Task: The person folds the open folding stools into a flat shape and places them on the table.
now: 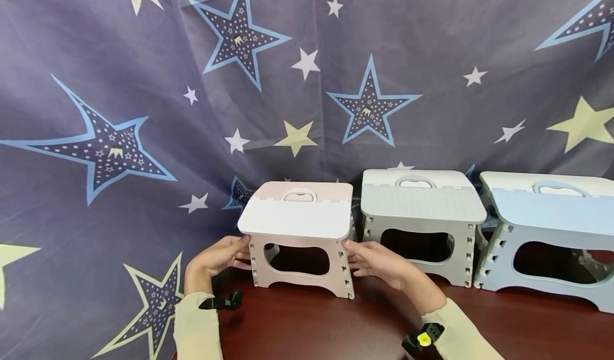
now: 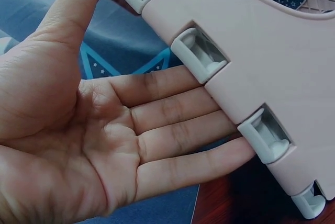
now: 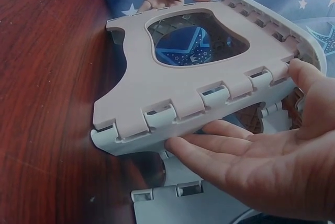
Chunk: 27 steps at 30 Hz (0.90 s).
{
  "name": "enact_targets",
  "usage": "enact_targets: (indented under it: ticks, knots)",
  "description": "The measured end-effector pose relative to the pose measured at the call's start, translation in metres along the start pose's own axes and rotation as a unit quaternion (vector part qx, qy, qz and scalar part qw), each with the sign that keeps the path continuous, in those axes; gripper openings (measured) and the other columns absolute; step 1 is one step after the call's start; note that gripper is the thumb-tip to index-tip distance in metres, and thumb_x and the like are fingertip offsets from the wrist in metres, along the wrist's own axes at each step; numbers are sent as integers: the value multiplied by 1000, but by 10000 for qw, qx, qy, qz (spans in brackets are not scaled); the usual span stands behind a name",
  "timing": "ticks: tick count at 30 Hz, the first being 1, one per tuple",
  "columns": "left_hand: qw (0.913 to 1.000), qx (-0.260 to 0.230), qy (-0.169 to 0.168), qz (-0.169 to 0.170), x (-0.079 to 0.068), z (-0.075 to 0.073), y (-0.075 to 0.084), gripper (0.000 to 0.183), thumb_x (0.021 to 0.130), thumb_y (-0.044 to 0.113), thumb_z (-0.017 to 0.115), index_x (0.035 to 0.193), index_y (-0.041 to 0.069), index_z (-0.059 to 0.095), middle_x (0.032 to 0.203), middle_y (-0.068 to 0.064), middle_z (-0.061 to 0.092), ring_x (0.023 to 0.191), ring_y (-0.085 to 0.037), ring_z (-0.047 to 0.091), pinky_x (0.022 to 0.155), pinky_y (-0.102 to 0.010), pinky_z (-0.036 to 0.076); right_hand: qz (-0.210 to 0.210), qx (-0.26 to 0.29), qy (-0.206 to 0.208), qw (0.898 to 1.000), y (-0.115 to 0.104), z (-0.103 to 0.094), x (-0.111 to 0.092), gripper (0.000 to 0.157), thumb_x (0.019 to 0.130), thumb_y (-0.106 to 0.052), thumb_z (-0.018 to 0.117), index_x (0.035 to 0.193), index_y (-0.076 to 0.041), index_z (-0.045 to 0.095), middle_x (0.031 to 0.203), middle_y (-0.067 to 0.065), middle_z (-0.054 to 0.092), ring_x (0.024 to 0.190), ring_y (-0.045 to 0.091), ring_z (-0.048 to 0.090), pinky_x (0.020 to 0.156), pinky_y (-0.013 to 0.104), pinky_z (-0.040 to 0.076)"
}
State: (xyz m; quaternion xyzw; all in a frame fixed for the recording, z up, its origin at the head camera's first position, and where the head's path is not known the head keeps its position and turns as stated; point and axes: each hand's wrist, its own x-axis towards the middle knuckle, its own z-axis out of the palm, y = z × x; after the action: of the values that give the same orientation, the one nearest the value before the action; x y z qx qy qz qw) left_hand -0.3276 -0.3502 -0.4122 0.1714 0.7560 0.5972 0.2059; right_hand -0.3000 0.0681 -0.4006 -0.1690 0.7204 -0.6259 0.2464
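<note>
A folding step stool (image 1: 295, 218) with a white and pale pink top and pink legs stands unfolded on the table. My left hand (image 1: 218, 256) is at its left side, thumb near the underside of the top. In the left wrist view the fingers (image 2: 175, 116) lie straight, their tips against the hinged edge of the pink leg panel (image 2: 251, 51). On the opposite side is my right hand (image 1: 381, 261), its thumb at the upper corner. The right wrist view shows its extended fingers (image 3: 209, 156) beside the hinged side; the fingertips' exact contact is unclear.
To the right stand a grey-green and white folding stool (image 1: 422, 205) and a blue and white one (image 1: 551, 210), both unfolded. Behind hangs a dark cloth (image 1: 268, 125) with stars. The reddish-brown tabletop (image 1: 307, 328) extends in front of the stools.
</note>
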Motion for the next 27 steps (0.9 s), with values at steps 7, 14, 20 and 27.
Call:
enact_targets:
  ticks: [7,14,20,27]
  knots:
    - [9999,43,26,110,1,-1,-1,62,110,42,42,133,-14,56,116,-3,75,108,-16,72,93,-47,60,-85,-6,9,10000,0,2,0,71,106,-46,47,139,16,45,138,33,57,132,44,55,110,53,48]
    - [9999,101,66,47,3,-1,-4,67,110,43,41,134,-18,52,113,0,75,107,-16,72,92,-47,60,-65,-5,23,10000,3,1,0,72,106,-48,47,141,15,45,138,33,57,133,44,55,108,52,49]
    - [9999,138,99,27,2,-1,-5,72,109,46,41,137,-20,49,121,-9,73,109,-17,72,94,-48,59,-40,9,61,10000,4,3,1,72,105,-48,47,140,15,45,138,33,57,132,44,55,107,51,50]
    - [9998,62,166,0,1,0,-6,68,108,47,42,134,-14,56,116,-2,75,107,-15,72,93,-46,60,57,-47,124,9999,4,4,1,71,105,-49,49,139,13,48,137,29,59,132,41,57,106,50,51]
